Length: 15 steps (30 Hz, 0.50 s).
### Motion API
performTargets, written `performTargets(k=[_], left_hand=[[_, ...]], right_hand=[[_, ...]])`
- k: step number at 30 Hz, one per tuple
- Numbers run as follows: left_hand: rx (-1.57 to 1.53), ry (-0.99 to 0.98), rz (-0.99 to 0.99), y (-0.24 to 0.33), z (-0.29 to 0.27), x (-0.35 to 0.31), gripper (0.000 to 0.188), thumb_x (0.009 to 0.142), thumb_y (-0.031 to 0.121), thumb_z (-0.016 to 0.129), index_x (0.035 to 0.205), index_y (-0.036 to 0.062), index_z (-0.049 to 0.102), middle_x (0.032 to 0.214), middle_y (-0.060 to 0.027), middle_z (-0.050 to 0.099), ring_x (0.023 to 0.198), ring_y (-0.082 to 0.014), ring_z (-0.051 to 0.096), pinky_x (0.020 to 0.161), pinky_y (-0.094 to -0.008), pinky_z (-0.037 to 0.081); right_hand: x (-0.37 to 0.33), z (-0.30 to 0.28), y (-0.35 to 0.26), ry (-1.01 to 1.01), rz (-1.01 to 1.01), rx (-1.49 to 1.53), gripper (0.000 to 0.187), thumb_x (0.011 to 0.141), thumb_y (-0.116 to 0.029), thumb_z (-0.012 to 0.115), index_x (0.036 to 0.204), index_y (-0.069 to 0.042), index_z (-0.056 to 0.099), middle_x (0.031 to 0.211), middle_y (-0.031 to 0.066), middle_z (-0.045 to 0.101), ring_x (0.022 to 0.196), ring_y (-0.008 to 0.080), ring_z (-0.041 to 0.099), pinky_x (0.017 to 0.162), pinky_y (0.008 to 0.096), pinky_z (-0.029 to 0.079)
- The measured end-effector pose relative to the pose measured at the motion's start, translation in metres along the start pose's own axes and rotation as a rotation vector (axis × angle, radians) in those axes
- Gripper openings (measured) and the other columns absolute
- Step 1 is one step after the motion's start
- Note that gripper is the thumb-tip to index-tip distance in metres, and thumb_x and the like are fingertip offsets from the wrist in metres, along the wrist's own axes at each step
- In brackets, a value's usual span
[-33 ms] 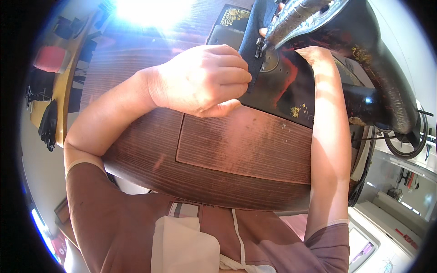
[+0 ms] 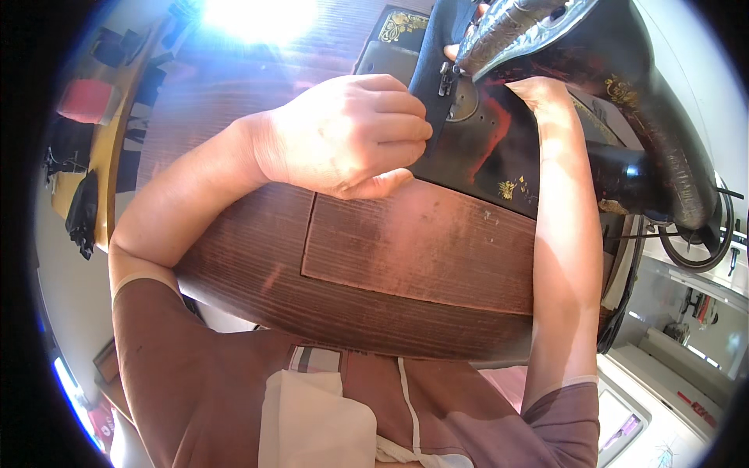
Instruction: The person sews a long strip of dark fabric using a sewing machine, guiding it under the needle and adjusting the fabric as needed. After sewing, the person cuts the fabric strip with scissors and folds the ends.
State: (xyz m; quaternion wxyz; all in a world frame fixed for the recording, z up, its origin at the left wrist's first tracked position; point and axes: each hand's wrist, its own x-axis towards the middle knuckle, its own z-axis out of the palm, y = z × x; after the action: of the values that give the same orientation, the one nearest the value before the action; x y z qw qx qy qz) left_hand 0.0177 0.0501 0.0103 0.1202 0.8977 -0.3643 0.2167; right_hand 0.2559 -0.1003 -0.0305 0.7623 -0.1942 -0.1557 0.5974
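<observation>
No readable text, letter-like marks [image 2: 685, 191] on black sewing machine [image 2: 655, 101], too blurred

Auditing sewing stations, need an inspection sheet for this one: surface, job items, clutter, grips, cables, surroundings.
Surface: brown wooden table, worn pale patch on its inset panel.
Job items: black sewing machine, gold decoration worn; dark blue cloth at the presser foot.
Clutter: pinkish-red item and dark items at far left, off the table.
Left grip: curled at the cloth's edge; fingertips hidden.
Right grip: reaches behind the machine's arm, mostly hidden; hold unclear.
Cables: dark loop at right; cable or belt, cannot tell.
Surroundings: strong glare at upper left.
</observation>
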Motion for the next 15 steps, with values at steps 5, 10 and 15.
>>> performTargets(k=[5,10,15], left_hand=[[0.020,-0.049,-0.038,0.002,-0.003,-0.005,0.022,0.078,0.014,0.069,0.094,0.0001,0.065,0.098,-0.0094,0.062,0.092,-0.0257,0.061,0.085,-0.0376,0.050],[0.023,-0.056,-0.033,-0.003,-0.005,0.000,0.023,0.077,0.013,0.070,0.095,0.0000,0.066,0.098,-0.0099,0.062,0.092,-0.0264,0.061,0.086,-0.0381,0.050],[0.039,-0.046,-0.047,-0.006,-0.003,-0.002,0.024,0.076,0.012,0.071,0.097,-0.0005,0.066,0.099,-0.0104,0.062,0.094,-0.0272,0.061,0.088,-0.0386,0.050]], right_hand=[[0.008,-0.002,0.006,-0.016,0.029,0.007,0.051,0.100,-0.041,0.044,0.131,0.000,0.049,0.122,0.0200,0.054,0.114,0.0341,0.054,0.107,0.0622,0.033],[0.005,-0.001,0.003,-0.013,0.008,-0.009,0.051,0.100,-0.040,0.044,0.131,0.000,0.049,0.122,0.0198,0.054,0.114,0.0338,0.053,0.107,0.0614,0.034],[0.010,-0.001,0.003,-0.017,0.007,-0.011,0.050,0.100,-0.040,0.044,0.131,-0.001,0.049,0.123,0.0195,0.054,0.114,0.0334,0.053,0.107,0.0606,0.034]])
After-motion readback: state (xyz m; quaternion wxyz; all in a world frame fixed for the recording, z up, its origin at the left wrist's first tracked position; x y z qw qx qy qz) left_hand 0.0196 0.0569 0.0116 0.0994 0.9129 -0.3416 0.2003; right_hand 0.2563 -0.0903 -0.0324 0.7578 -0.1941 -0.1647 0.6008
